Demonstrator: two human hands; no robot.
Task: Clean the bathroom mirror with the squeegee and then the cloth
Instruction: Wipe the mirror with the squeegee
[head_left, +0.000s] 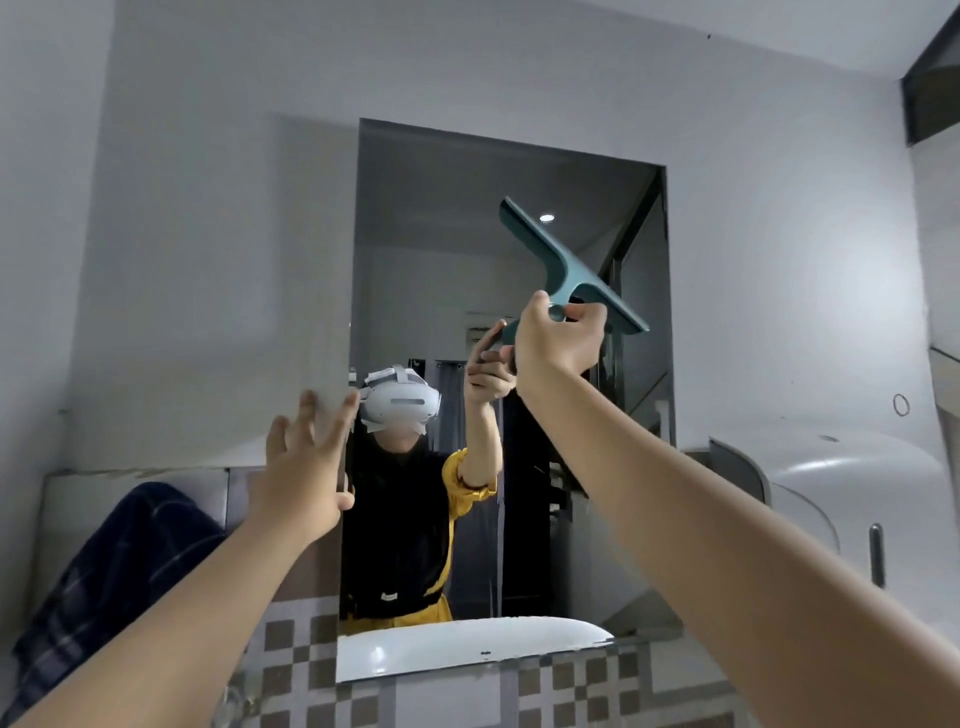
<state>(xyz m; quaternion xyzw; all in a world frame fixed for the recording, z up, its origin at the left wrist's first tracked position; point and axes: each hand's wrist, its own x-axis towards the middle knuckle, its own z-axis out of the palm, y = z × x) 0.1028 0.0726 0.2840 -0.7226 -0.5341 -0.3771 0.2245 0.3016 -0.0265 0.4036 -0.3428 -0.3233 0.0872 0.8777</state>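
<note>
The bathroom mirror hangs on the wall straight ahead and reflects a person wearing a white headset. My right hand is raised in front of its right half, shut on the handle of a teal squeegee. The squeegee's blade runs diagonally from upper left to lower right, close to the glass. My left hand is open with fingers spread, flat at the mirror's left edge. A dark blue checked cloth hangs at the lower left, away from both hands.
A white dispenser is mounted on the wall to the right of the mirror. Below the mirror runs a band of brown and white checkered tiles. A dark window frame sits in the top right corner.
</note>
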